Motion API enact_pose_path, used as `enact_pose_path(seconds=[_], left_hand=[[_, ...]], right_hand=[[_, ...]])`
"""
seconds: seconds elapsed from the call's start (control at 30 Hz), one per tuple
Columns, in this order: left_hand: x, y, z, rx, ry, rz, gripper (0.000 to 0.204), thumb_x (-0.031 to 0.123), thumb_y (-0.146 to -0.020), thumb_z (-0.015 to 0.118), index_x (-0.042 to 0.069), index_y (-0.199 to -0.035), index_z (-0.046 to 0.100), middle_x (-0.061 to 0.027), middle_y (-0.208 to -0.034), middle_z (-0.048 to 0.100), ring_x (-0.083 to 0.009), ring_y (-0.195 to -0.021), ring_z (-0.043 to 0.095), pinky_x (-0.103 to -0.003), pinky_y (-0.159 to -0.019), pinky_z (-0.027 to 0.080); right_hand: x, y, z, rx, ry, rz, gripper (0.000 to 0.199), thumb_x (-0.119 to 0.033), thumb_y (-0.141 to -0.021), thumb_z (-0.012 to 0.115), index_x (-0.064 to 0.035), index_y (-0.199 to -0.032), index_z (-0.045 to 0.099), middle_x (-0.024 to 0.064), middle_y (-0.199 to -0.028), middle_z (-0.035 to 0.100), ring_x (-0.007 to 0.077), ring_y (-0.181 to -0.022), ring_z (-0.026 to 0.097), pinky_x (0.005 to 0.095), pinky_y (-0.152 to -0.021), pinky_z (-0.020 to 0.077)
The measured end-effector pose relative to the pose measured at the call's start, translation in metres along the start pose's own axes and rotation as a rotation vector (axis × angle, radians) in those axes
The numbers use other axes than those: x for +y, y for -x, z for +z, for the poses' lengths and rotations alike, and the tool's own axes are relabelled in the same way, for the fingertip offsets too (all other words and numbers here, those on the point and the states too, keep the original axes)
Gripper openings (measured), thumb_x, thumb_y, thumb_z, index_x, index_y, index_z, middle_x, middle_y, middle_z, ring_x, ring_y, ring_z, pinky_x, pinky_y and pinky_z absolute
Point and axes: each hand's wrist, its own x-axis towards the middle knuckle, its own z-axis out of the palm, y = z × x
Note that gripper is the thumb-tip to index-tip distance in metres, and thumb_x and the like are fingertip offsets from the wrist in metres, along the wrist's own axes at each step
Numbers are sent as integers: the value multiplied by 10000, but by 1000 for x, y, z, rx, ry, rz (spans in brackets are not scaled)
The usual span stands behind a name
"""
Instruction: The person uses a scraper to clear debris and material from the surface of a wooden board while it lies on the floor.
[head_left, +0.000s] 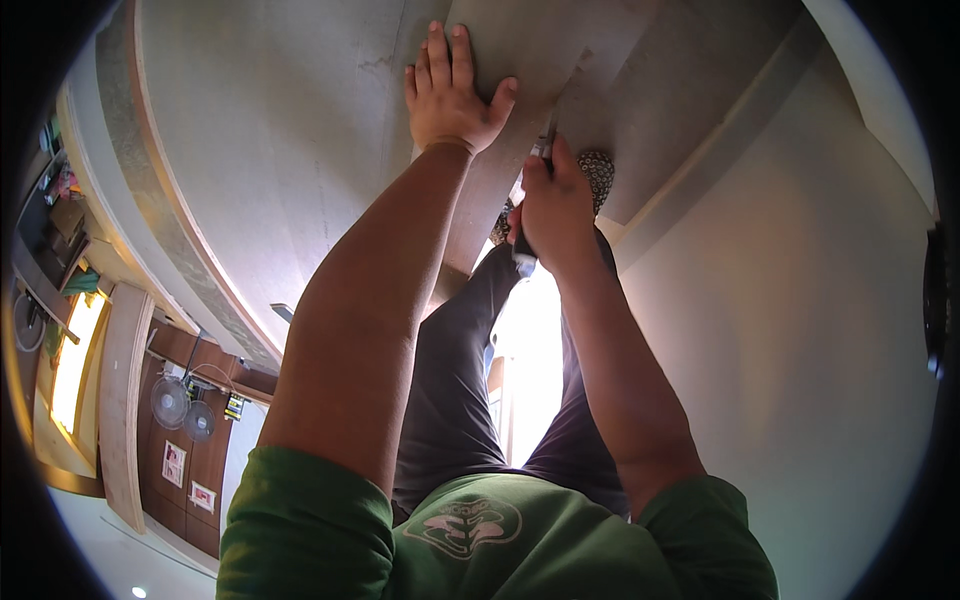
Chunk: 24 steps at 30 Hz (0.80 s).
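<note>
My left hand [452, 102] lies flat with its fingers spread on a grey sheet-like surface [300, 130]. Just to its right, my right hand [558, 205] is wrapped round a utility knife [546, 143] with a dark handle. The metal front of the knife points away from me, toward the grey surface. Whether its blade touches the surface cannot be made out. Beyond the tip, a small jagged mark [583, 58] shows on the surface. Both hands are above my feet, where patterned footwear [597, 178] shows partly behind the right hand.
A pale wall [790, 330] rises on the right, with a grey strip [720, 150] along its base. A curved, light-edged border [165, 190] bounds the grey surface on the left. Farther left are two fans [171, 402], brown panels [180, 500] and a bright window [78, 360].
</note>
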Motion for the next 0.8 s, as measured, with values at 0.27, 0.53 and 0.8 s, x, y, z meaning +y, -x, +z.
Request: enact_pose_path(seconds=[0.27, 0.53, 0.8], left_hand=[[-5, 2, 3, -62, 72, -54, 923, 642, -827, 522, 160, -1553, 216, -134, -1602, 197, -337, -1424, 299, -536, -1158, 220], [-4, 3, 4, -63, 45, -40, 932, 645, -824, 526, 154, -1550, 212, -138, -1601, 199, -328, -1426, 299, -537, -1152, 234], [-1, 1, 4, -17, 13, -16, 915, 618, -830, 551, 126, -1539, 246, -163, -1584, 239, -350, -1374, 358, -511, -1129, 272]], right_hand=[[11, 17, -5, -24, -61, -9, 392, -176, -1011, 433, 1, -1361, 432, 18, -631, 503, 128, -403, 515, 292, -364, 428], [26, 17, -8, 13, -34, 33, 251, -152, -1017, 418, -59, -1229, 517, 10, -731, 462, 103, -401, 473, 276, -321, 423], [46, -7, -6, -43, -81, 49, 523, -162, -1014, 433, 7, -1489, 295, 26, -648, 474, 128, -390, 481, 308, -354, 415]])
